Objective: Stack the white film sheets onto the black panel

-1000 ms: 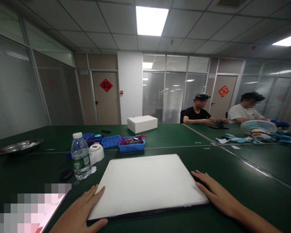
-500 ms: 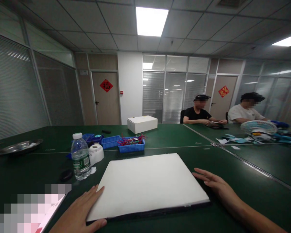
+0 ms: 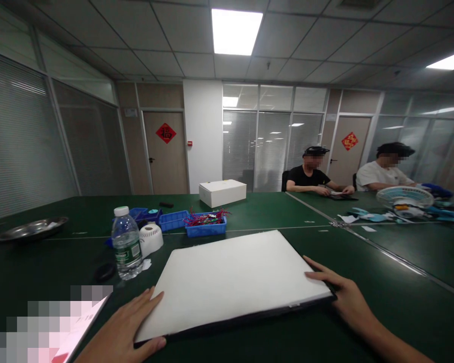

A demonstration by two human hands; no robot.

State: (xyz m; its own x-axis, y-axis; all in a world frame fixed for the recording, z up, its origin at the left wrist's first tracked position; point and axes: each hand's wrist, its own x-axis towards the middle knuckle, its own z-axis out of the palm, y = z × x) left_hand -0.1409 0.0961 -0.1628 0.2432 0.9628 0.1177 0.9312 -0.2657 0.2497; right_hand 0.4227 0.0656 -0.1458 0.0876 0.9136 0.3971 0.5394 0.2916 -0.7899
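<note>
A large flat white board [image 3: 230, 277] with a dark underside lies in front of me on the green table [image 3: 382, 282]. My right hand [image 3: 344, 297] grips its near right corner, thumb on top and fingers under the edge, and that side is raised off the table. My left hand [image 3: 124, 327] lies flat at the near left corner. Its fingers are stretched along the left edge and its thumb rests against the front edge.
Left of the board stand a water bottle [image 3: 126, 249], a white round device [image 3: 151, 238] and a small black object [image 3: 105, 271]. Behind are blue trays [image 3: 205, 227], a white box [image 3: 222, 192] and a metal tray [image 3: 28, 228]. Two people [image 3: 312, 174] sit far right near a fan [image 3: 404, 197].
My right hand has moved from lying flat beside the board to gripping its near right corner, and the board's right side has lifted. My left hand has stayed put.
</note>
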